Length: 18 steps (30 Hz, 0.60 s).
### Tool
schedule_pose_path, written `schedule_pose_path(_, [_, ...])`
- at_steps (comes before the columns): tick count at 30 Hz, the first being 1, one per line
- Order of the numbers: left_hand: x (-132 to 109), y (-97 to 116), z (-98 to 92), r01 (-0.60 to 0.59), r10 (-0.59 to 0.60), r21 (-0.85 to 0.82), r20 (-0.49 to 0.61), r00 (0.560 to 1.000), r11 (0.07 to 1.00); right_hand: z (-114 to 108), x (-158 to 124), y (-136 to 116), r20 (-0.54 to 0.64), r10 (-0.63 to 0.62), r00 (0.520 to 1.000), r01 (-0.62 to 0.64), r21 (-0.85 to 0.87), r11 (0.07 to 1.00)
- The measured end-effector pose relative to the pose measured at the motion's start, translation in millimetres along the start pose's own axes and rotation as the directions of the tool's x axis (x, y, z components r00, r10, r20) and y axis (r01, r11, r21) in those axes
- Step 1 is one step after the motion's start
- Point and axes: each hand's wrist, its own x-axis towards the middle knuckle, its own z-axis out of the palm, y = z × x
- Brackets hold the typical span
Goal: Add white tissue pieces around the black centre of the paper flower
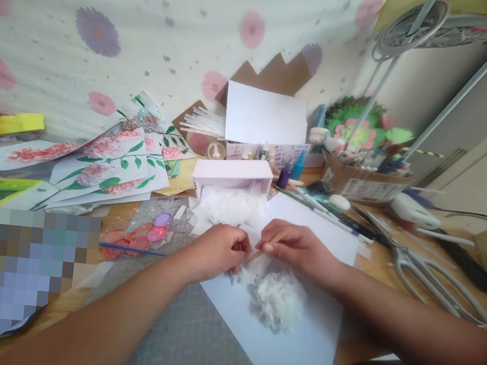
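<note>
My right hand [291, 245] is closed around a thin wooden stick [256, 256], which slants down toward my left fingers. My left hand [222, 251] is pinched at the stick's lower end; whatever lies between those fingertips is too small to make out. Just below both hands, a fluffy ball of white paper petals [278, 300] rests on a white sheet [295, 357]. Beyond my hands, loose white paper pieces [230, 204] spill from a pale pink open box [231, 171].
Large scissors [426, 277] lie at the right, near brushes and pens [330, 214] and a cardboard box [364, 180] of tools. Purple [284, 175] and blue bottles [298, 165] stand behind. Flower paintings [111, 164] lie left, above a grey cutting mat [177, 331] and blue stick [133, 249].
</note>
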Motion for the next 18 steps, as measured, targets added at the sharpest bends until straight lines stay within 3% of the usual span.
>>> schedule_pose_path(8, [0.0,-3.4,-0.1,-0.021,0.02,0.046,0.016,1.0,0.999,7.7,1.6,-0.6,0.119,-0.054,0.991,0.085,-0.275,0.958])
schedule_pose_path(18, [-4.1,0.5,-8.7,-0.03,0.025,0.053,0.094,0.995,0.998,8.5,1.9,-3.0,0.189,-0.038,0.981,0.112,-0.399,0.91])
